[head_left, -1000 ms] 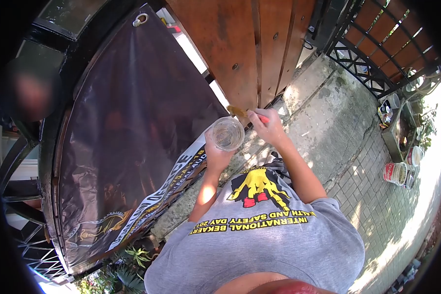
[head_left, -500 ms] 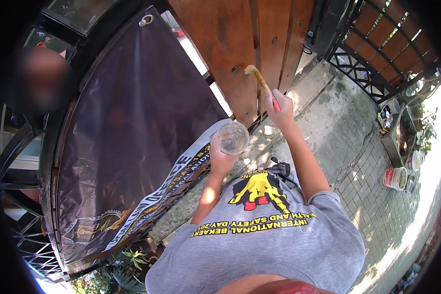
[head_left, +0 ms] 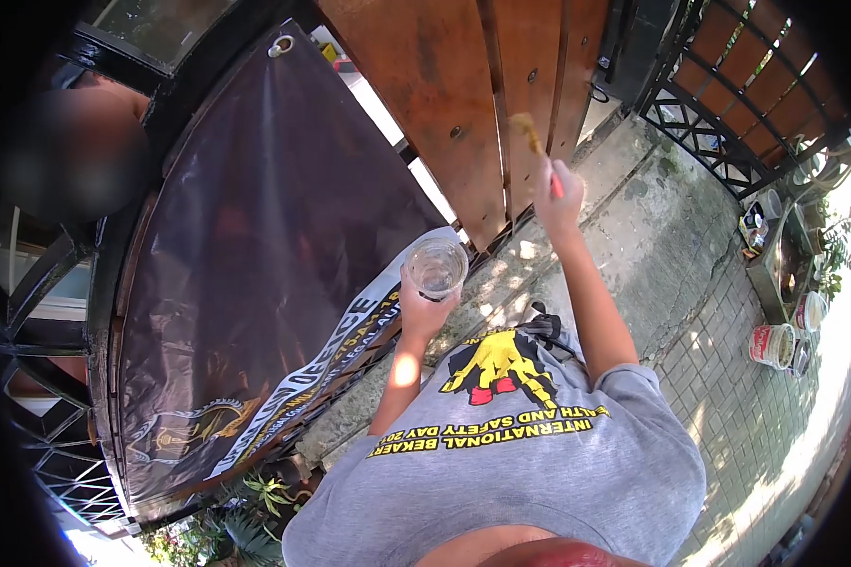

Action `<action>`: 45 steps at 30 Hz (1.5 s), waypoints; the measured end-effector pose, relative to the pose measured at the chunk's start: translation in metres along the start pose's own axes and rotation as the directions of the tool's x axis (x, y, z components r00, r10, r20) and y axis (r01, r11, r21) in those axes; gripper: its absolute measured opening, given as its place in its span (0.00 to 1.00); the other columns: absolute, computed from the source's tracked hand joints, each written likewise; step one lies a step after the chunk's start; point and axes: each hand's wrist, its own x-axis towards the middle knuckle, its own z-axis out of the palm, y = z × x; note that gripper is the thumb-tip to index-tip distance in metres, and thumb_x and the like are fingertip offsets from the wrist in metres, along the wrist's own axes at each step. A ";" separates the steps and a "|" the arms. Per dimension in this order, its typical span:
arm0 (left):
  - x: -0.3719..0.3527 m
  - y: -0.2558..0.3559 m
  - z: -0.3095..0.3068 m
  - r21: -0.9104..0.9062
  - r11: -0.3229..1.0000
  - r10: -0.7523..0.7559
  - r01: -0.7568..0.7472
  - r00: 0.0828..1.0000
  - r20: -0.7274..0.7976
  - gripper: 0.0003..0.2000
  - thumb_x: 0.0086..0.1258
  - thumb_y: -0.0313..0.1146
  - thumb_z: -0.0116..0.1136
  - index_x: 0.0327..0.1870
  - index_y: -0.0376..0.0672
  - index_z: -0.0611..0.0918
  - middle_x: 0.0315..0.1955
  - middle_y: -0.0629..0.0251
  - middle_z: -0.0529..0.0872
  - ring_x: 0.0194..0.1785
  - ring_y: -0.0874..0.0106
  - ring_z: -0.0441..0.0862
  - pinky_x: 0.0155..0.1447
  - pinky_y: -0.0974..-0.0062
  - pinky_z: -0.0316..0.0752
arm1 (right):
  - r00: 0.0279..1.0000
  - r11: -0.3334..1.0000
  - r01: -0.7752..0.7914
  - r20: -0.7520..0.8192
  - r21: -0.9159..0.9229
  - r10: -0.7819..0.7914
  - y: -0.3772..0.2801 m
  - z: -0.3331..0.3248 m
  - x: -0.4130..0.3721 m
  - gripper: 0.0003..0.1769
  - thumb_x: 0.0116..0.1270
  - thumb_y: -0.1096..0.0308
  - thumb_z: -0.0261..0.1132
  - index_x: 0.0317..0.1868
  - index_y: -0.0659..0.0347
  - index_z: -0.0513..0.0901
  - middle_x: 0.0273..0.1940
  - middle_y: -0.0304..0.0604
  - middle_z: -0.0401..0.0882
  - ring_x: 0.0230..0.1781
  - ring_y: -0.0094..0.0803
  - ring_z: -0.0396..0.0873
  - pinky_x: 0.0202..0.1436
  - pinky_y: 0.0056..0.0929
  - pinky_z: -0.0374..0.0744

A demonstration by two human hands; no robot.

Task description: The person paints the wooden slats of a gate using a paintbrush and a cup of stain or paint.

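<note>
My left hand (head_left: 425,310) is wrapped round a clear jar (head_left: 438,267), seen from above with its round mouth up. In my right hand (head_left: 560,210) is a paintbrush (head_left: 528,132) with a red handle, its bristle end raised against the brown wooden gate boards (head_left: 529,57). The brush is smeared by motion, and its bristles overlap the boards in this view. Close beside the jar hangs a dark printed banner (head_left: 284,208).
At the left, a person (head_left: 109,94) is partly visible behind the black metal frame (head_left: 43,274). Plastic tubs (head_left: 771,346) stand on the brick paving (head_left: 681,378) at the right. Green plants (head_left: 246,529) grow along the lower left. A second gate panel (head_left: 747,85) is at the upper right.
My right hand has moved right and slightly up with the paintbrush. My left hand and the jar have shifted a little to the left. The person at the left has moved slightly.
</note>
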 end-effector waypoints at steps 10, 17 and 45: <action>0.005 0.006 0.016 -0.036 0.999 0.029 -0.027 0.998 0.061 0.34 0.57 0.24 0.78 0.65 0.36 0.74 0.53 0.60 0.86 0.54 0.72 0.85 0.61 0.71 0.80 | 0.944 0.957 0.258 0.175 0.134 -0.279 -0.024 0.000 -0.020 0.20 0.76 0.68 0.65 0.24 0.62 0.71 0.18 0.53 0.69 0.16 0.51 0.70 0.21 0.40 0.67; 0.007 0.008 0.007 -0.054 0.998 -0.022 0.024 0.999 0.032 0.32 0.57 0.25 0.79 0.64 0.36 0.75 0.51 0.61 0.87 0.53 0.72 0.85 0.60 0.71 0.80 | 0.990 0.998 -0.032 0.136 0.052 0.024 0.019 0.000 -0.027 0.22 0.77 0.64 0.65 0.24 0.65 0.73 0.17 0.53 0.67 0.15 0.50 0.67 0.21 0.40 0.66; 0.018 -0.008 0.005 -0.055 0.988 0.146 -0.145 0.989 0.015 0.35 0.58 0.20 0.77 0.67 0.35 0.72 0.54 0.61 0.83 0.50 0.73 0.84 0.54 0.74 0.82 | 0.944 0.947 -0.148 0.243 -0.286 0.221 0.069 0.016 -0.089 0.24 0.76 0.58 0.63 0.23 0.63 0.73 0.21 0.61 0.76 0.23 0.62 0.78 0.29 0.55 0.74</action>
